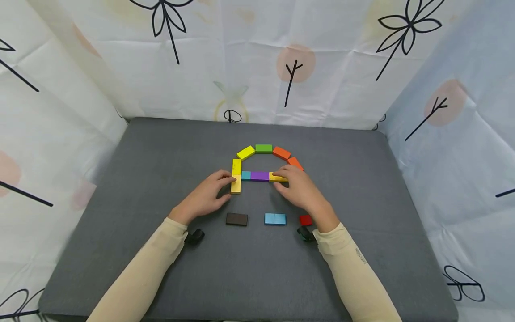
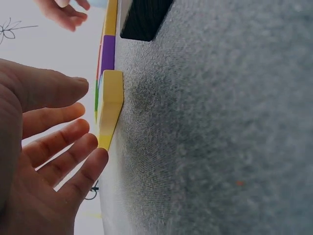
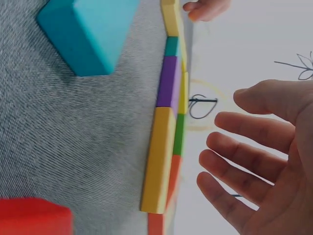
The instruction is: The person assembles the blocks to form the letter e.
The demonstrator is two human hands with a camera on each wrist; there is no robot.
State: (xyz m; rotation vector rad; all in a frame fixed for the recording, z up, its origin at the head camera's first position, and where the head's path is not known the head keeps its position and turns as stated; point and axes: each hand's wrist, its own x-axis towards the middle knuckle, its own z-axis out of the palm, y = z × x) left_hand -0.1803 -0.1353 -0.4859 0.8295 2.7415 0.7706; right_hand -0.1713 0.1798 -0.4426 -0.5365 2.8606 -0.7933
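Twelve blocks were visible on the grey tabletop (image 1: 257,273): four yellow blocks (image 1: 237,167), two orange blocks (image 1: 281,153), and one each of the green block (image 1: 263,149), teal block (image 1: 246,176), purple block (image 1: 259,176), light blue block (image 1: 275,218), dark block (image 1: 236,219) and red block (image 1: 306,220). Nine of them formed an arched outline with a crossbar: teal, purple and one yellow made the bar, and three yellow, one green and two orange made the side and curve. The other three lay apart, nearer the person.

The blocks looked smooth, solid and mostly oblong with crisp edges; the teal one showed shorter than the purple. The tabletop had a fine, fabric-like grain.

Both hands were spread and relaxed, gripping nothing. The left hand (image 1: 205,195) was beside the lowest yellow block of the side; whether a fingertip touched it could not be told. The right hand (image 1: 299,187) hovered by the yellow end of the bar, its fingers apart. Two beige sleeves (image 1: 145,268) covered the forearms, and creased white cloth (image 1: 257,58) hung behind.
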